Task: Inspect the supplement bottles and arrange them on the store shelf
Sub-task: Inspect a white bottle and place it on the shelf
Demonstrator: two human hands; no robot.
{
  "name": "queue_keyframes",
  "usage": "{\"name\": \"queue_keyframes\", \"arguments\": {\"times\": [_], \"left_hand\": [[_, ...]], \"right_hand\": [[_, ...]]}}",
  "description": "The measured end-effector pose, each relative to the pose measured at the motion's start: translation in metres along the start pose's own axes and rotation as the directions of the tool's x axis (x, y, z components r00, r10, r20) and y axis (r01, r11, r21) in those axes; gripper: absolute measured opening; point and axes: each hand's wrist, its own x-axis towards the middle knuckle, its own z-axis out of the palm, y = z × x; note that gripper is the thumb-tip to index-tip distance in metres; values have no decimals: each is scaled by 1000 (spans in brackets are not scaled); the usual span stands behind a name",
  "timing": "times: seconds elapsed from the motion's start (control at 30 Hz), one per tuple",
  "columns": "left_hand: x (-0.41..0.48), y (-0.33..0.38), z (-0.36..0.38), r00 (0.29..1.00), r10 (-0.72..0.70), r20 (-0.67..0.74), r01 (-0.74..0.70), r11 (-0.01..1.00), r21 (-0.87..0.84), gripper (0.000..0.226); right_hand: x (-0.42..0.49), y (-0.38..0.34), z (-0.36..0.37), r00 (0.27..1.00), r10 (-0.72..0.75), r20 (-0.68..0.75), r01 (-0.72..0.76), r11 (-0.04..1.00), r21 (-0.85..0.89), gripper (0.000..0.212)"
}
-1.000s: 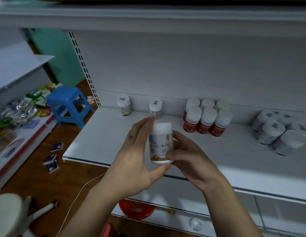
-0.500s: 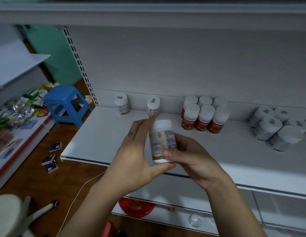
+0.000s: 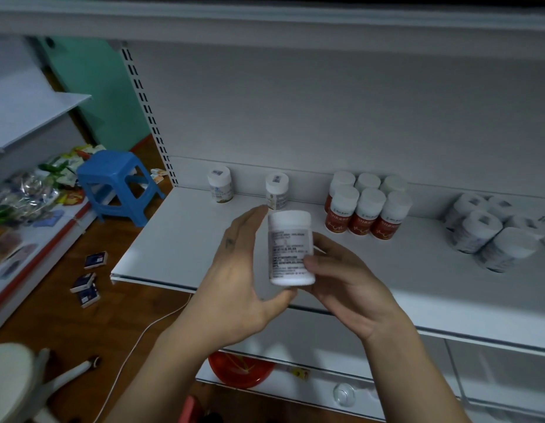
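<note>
A white supplement bottle stands upright in front of the shelf, its printed text side facing me. My left hand cups its left side, thumb under the base. My right hand grips it from the right, thumb across the label. On the white shelf two single white bottles stand by the back wall. Several red-labelled bottles are grouped to their right. Several white bottles cluster at the far right.
A blue plastic stool stands on the wooden floor at left, near a low shelf with snack packets. Small dark boxes and a white cable lie on the floor. A red bowl sits on the lower shelf.
The bottle has been turned in my hands: the gold-banded front label gave way to the plain text side. Both hands stayed in about the same place.
</note>
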Motion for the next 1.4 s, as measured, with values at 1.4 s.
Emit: {"name": "queue_keyframes", "arguments": {"times": [1.4], "left_hand": [[-14, -9, 5, 995, -90, 36, 94, 987, -127, 96]], "right_hand": [[-9, 6, 3, 990, 143, 13, -143, 990, 2, 51]]}}
